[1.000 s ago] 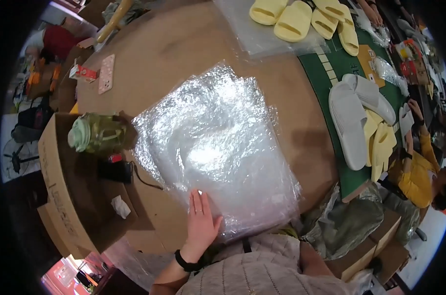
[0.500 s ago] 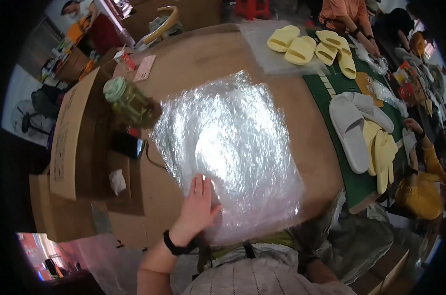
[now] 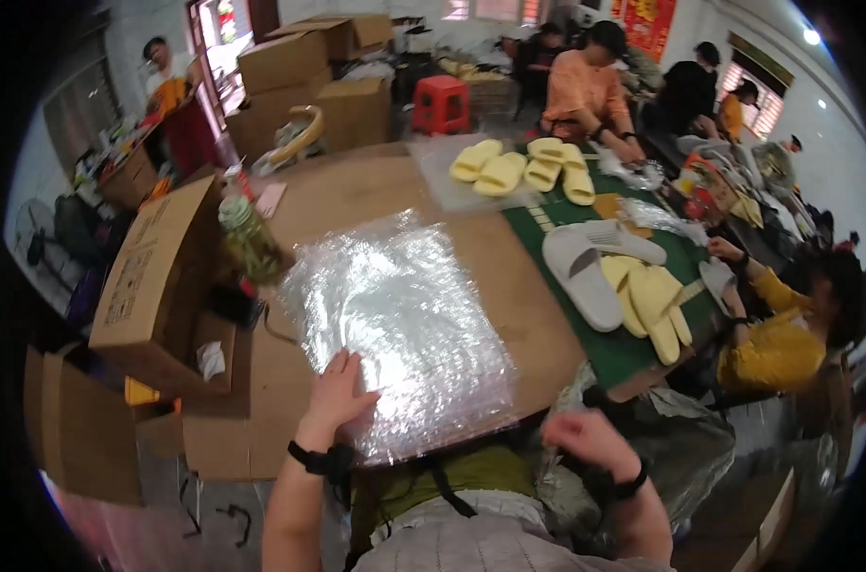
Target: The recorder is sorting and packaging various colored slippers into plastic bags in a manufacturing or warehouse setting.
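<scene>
Lying flat on the brown table (image 3: 524,296), the stack of clear plastic film (image 3: 414,324) sits right in front of the person; whether it is sheets or bags, I cannot tell. Spreading it out looks done, but its edges are staggered, so squaring it up seems unfinished. The slippers in view all lie off it, unwrapped, which suggests an early stage.

Taking clock directions from the stack's middle, the left hand (image 3: 333,396) rests on its margin at 8 o'clock, fingers extended and gripping nothing. The right hand (image 3: 590,443) is off the table's edge at 4 o'clock, fingers curled; I cannot tell whether it pinches anything.

Farther out, grey slippers (image 3: 586,276) lie at 2 to 3 o'clock on a green board (image 3: 600,360), overlapping pale yellow slippers (image 3: 654,296). More yellow slippers (image 3: 500,174) lie at 1 o'clock. A greenish bottle (image 3: 247,238) and an open cardboard carton (image 3: 156,272) stand toward 10 o'clock.
</scene>
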`<act>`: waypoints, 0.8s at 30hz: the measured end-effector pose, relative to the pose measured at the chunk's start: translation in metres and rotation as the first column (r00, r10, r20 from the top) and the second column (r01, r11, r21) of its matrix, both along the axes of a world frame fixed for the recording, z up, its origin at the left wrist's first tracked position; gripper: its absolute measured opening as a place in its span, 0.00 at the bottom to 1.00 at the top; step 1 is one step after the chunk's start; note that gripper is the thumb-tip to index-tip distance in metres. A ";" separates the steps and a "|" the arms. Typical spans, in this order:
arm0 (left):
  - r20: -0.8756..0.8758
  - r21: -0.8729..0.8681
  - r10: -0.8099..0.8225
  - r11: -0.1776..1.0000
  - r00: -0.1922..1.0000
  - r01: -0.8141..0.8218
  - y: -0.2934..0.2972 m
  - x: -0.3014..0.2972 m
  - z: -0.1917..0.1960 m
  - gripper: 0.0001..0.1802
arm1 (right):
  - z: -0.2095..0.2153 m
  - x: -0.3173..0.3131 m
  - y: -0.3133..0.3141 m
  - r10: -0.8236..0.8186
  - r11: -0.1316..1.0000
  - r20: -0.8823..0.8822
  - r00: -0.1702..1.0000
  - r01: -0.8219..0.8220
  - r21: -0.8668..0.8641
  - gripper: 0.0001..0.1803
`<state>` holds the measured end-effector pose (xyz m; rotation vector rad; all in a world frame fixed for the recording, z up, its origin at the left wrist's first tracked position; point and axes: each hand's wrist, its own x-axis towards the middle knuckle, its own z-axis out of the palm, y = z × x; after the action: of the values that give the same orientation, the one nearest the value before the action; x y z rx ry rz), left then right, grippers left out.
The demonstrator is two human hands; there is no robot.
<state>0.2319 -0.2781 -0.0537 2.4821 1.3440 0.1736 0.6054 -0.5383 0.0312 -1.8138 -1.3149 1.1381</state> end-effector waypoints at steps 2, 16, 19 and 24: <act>0.029 -0.008 -0.044 0.999 0.999 0.044 0.001 0.007 0.004 0.50 | -0.014 0.043 0.025 -0.328 0.908 0.183 0.927 0.255 0.334 0.09; -0.059 -0.121 -0.074 0.991 0.996 0.066 0.005 0.014 0.022 0.51 | -0.021 0.259 0.187 -0.550 0.835 0.626 0.553 0.374 0.404 0.58; -0.105 -0.153 -0.064 0.987 0.992 0.047 0.005 0.013 0.025 0.52 | -0.012 0.275 0.213 -0.381 0.914 0.712 0.590 0.356 0.195 0.75; -0.169 -0.138 -0.100 0.987 0.981 0.077 0.006 0.018 0.025 0.49 | -0.022 0.276 0.252 -0.402 0.877 0.770 0.495 0.449 0.169 0.67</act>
<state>0.2498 -0.2724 -0.0290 2.4875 1.2621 -0.1523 0.8812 -0.2858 0.0093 -2.6418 -1.1138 0.0249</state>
